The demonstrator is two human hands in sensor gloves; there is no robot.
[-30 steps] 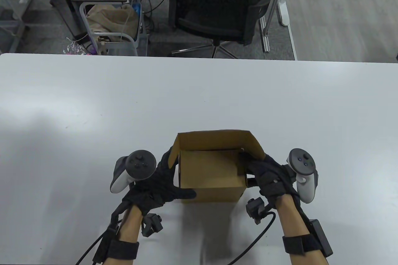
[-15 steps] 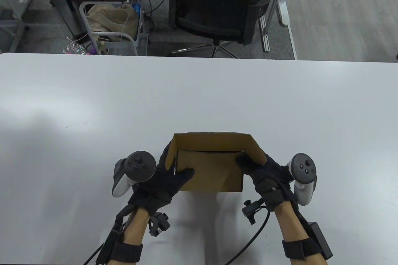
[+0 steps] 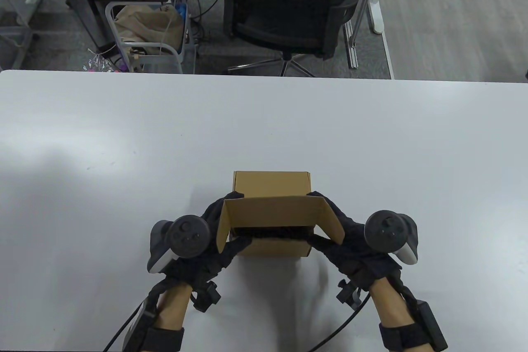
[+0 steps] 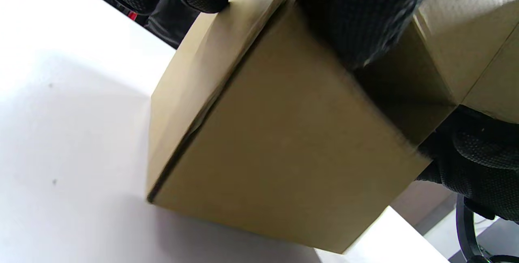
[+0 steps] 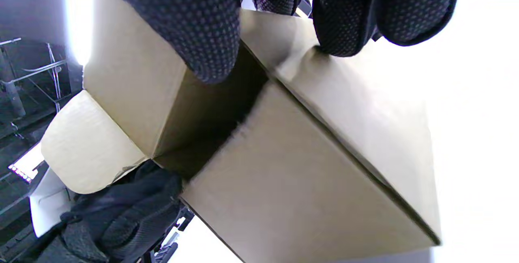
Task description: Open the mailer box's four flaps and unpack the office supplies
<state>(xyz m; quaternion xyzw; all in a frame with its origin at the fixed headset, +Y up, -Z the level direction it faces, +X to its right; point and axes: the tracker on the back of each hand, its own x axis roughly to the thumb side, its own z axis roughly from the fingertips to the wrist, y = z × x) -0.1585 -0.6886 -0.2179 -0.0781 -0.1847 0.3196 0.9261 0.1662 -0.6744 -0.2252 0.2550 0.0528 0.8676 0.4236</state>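
A: What does the mailer box (image 3: 272, 187) look like?

B: Plain brown cardboard, roughly cube-shaped, with sharp folded edges. It sits on the white table (image 3: 123, 141), close to the table's near edge and about midway along it. Its lid flap (image 3: 274, 211) is lifted toward the person, with a short side wing folded off each end. Below the lid a dark gap shows the opening; I cannot tell what lies inside.

A: Any print, label or logo on it?

B: None that can be read. The faces seen in the left wrist view (image 4: 284, 141) and the right wrist view (image 5: 308, 182) are bare cardboard, with only seams and fold lines.

A: And the hands?

B: The left hand (image 3: 218, 244) is at the box's left side, fingers curled round the left wing, thumb lying on the front edge of the opening. The right hand (image 3: 350, 244) mirrors it at the box's right side, fingers wrapped behind the right wing, thumb reaching in at the front edge. In the right wrist view, gloved fingertips (image 5: 344, 24) press on the top fold, slightly spread.

A: Anything beyond the box?

B: A black office chair (image 3: 284, 13) stands past the table's far edge.
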